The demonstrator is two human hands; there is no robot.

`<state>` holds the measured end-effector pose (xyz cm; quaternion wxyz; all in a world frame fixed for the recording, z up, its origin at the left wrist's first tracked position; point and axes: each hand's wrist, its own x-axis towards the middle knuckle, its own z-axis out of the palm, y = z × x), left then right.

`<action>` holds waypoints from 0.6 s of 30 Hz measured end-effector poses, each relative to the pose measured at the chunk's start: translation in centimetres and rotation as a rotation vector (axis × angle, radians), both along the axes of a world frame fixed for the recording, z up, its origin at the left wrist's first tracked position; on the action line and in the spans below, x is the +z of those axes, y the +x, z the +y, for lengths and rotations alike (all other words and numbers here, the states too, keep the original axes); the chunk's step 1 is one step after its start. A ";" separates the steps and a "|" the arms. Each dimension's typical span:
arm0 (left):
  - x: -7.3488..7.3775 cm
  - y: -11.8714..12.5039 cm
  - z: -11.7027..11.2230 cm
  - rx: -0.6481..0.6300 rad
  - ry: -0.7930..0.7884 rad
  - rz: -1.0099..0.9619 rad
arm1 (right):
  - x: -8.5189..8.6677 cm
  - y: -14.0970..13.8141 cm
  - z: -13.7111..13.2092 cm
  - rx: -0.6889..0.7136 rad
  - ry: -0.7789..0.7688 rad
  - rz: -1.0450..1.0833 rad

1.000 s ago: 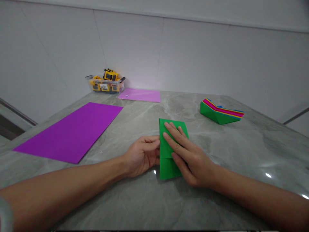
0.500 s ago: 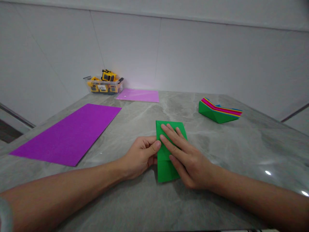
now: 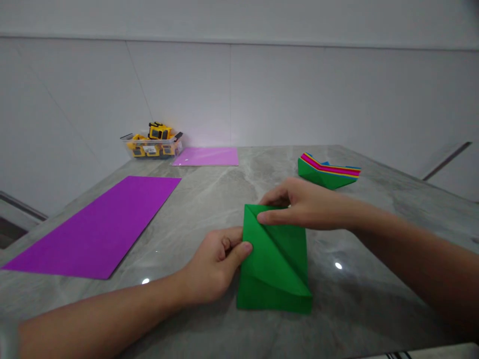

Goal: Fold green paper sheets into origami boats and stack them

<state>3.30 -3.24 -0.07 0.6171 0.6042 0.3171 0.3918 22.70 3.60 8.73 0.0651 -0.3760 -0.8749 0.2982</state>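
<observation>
Observed: green folded paper (image 3: pixel 279 269) lies flat on the table (image 3: pixel 374 284), right of the large purple sheet (image 3: pixel 101 224). Left hand (image 3: pixel 215 264) pinches its side edge, apparently anchoring it. Right hand (image 3: pixel 305 205) pinches the far corner, apparently steadying the diagonal flap.

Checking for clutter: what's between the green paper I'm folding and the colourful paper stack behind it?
Only the right hand, pinching the green paper at its far edge; otherwise bare table, head view.

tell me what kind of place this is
Likely an indoor craft or play corner by a white wall: a grey marble-look tabletop, a purple paper sheet, green paper being folded, and a clear tub of yellow toy trucks.
</observation>
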 end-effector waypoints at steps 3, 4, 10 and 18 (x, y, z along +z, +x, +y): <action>0.2 -0.1 -0.3 -0.027 0.049 0.079 | 1.6 -0.2 0.8 0.146 -0.171 -0.008; 0.2 -0.1 -0.4 -0.026 0.069 0.104 | 1.7 -0.4 1.0 0.176 -0.188 0.010; -0.2 -0.2 -0.7 -0.021 0.076 0.153 | 1.2 -1.9 0.9 0.190 -0.154 0.000; -0.4 -0.4 -0.7 -0.057 0.033 0.059 | 1.2 -2.7 0.2 0.156 -0.082 0.031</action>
